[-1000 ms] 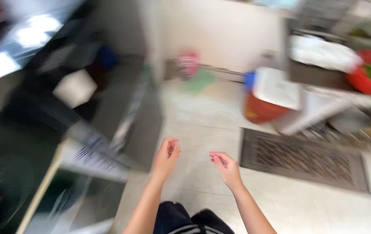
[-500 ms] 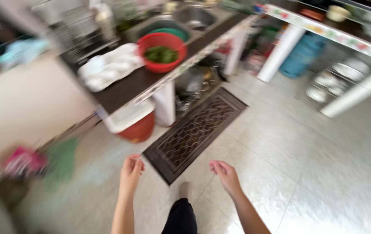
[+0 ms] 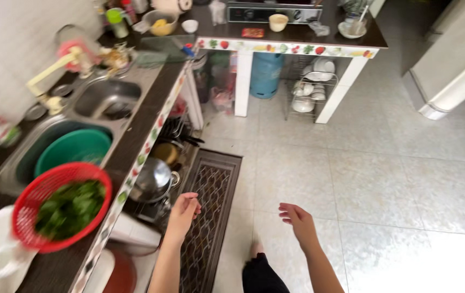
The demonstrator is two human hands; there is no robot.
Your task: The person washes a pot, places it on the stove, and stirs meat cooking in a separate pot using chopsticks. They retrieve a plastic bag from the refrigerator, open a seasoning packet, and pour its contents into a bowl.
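My left hand point(image 3: 182, 212) hangs in front of me above the patterned floor mat point(image 3: 206, 217), fingers loosely curled and holding nothing. My right hand point(image 3: 298, 221) is held out over the pale floor tiles point(image 3: 373, 184), fingers apart and empty. To my left a red colander point(image 3: 61, 206) full of green leaves rests on the dark counter point(image 3: 145, 114), nearest my left hand. A green basin point(image 3: 75, 152) sits in the sink beside it. My dark trouser leg and foot point(image 3: 258, 271) show between my arms.
Pots and a steel lid point(image 3: 154, 178) sit on the shelf under the counter. A second counter at the back carries bowls point(image 3: 278, 21) and a stove, with a blue gas cylinder point(image 3: 267, 73) and a dish rack point(image 3: 311, 89) beneath. A white fridge point(image 3: 455, 70) stands at the right.
The view has swung left to right across the kitchen, from a dark corner to the sink counter and the floor. Both hands stay out in front, empty.
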